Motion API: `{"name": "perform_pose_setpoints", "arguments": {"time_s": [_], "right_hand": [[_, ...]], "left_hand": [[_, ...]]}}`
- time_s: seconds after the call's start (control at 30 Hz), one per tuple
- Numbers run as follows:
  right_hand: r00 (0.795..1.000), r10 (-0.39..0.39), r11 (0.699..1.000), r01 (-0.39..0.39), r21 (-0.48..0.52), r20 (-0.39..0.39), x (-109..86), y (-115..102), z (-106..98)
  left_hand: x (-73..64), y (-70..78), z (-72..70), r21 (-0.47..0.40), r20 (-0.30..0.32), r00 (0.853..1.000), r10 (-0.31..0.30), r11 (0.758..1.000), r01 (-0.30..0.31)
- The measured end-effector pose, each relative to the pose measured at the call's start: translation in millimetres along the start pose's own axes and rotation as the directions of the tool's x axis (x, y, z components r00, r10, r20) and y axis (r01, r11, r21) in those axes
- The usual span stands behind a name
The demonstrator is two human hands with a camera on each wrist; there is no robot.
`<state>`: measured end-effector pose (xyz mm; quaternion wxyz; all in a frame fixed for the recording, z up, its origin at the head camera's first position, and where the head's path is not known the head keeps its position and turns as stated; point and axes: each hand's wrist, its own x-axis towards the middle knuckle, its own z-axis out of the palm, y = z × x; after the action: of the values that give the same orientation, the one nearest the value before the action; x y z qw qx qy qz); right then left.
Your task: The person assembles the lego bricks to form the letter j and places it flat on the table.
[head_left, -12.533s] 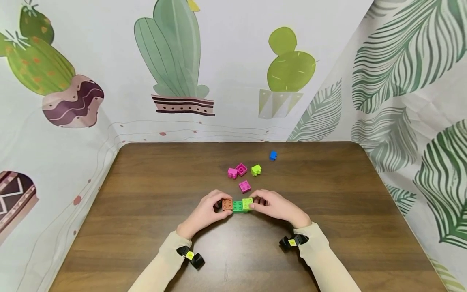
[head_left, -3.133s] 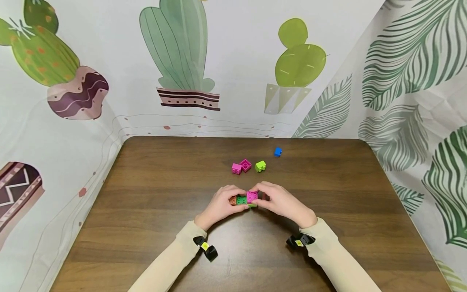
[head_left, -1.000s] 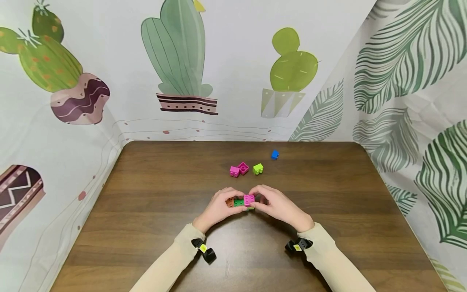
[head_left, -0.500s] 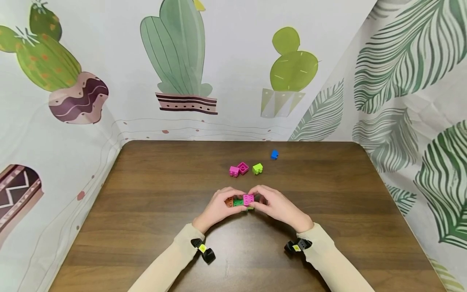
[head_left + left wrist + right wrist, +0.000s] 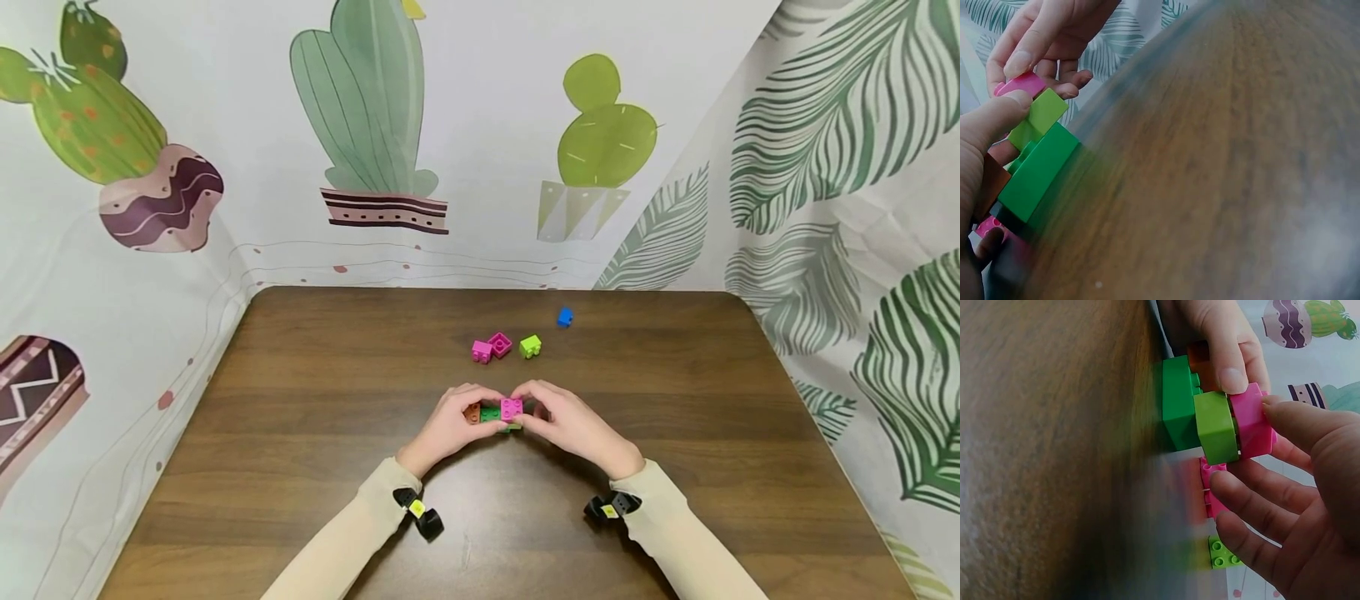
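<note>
A small joined row of toy building bricks lies between both hands at the middle of the table. Its base is a long green brick (image 5: 1177, 406), with an orange-brown brick (image 5: 472, 414) on the left end and a lime brick (image 5: 1215, 431) on the right end. Over the lime one sits a pink brick (image 5: 1254, 419), slightly tilted, with a narrow gap showing between them. My left hand (image 5: 452, 422) grips the row from the left, its thumb tip reaching the lime and pink bricks. My right hand (image 5: 573, 422) pinches the pink brick between thumb and index finger, other fingers loosely spread.
Beyond the hands lie two loose pink bricks, one showing studs sideways (image 5: 482, 352) and one hollow side up (image 5: 499, 345). A loose lime brick (image 5: 530, 347) is right of them, and a blue brick (image 5: 565, 317) lies farther back. Printed cloth surrounds the wooden table (image 5: 315, 358).
Since the oldest frame, the nearest loose pink brick has moved from the table onto the lime brick, and the left hand has shifted right along the row. Over the last second both hands barely move.
</note>
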<state>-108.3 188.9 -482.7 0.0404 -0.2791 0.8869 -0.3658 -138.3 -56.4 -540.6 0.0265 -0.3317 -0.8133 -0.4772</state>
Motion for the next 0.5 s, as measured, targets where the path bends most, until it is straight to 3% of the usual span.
{"name": "perform_pose_setpoints", "arguments": {"time_s": [0.5], "right_hand": [[1.000,0.006,0.999,-0.006,0.041,0.008,4.1,-1.8,1.4]], "left_hand": [[0.0,-3.4,-1.6,0.014,0.023,0.999,0.031,0.999,-0.031]]}}
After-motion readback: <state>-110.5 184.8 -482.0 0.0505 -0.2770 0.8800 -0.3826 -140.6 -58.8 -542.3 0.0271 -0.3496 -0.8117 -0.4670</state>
